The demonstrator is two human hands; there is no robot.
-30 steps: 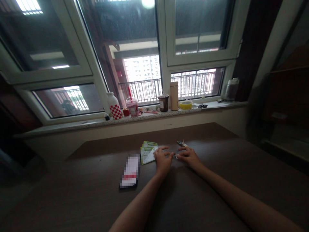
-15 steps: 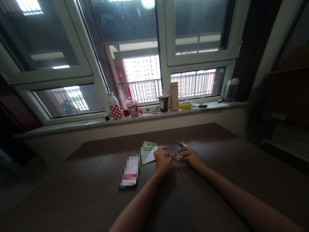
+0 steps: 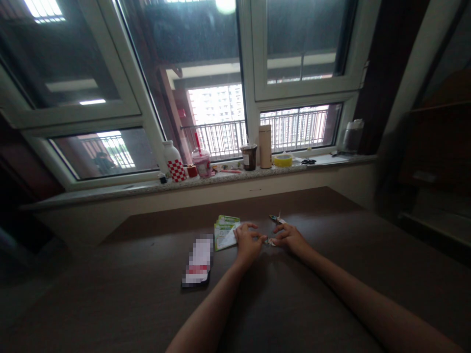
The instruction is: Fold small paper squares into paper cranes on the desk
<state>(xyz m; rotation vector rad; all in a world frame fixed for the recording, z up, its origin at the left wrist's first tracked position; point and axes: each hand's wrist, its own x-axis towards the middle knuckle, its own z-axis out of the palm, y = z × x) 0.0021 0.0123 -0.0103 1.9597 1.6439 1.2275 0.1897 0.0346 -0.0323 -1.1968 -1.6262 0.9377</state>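
Between my two hands, just above the brown table (image 3: pixel 147 304), is a small pale crumpled piece (image 3: pixel 271 242), too small to name. My left hand (image 3: pixel 250 244) is closed, its thumb and finger pinching the left end of that piece. From the other side my right hand (image 3: pixel 290 240) pinches the right end. Green-and-white printed cards (image 3: pixel 225 238) lie fanned beside my left hand, partly covered by its fingers. Beyond my right fingertips rests another small colourful piece (image 3: pixel 276 218) with pointed ends. A phone (image 3: pixel 198 262) with a blurred screen lies to the left of the cards.
Along the windowsill (image 3: pixel 217 179) stand a red-checked white bottle (image 3: pixel 175 164), a pink drink cup (image 3: pixel 201 164), a dark drink cup (image 3: pixel 248 158) and a tan flask (image 3: pixel 265 147). Yellow tape (image 3: pixel 283 161), black scissors (image 3: pixel 308 162) and a clear jug (image 3: pixel 352 137) are farther right.
The small piece between my fingers has turned slightly and shows more of a pale side. Both hands stay almost in the same place.
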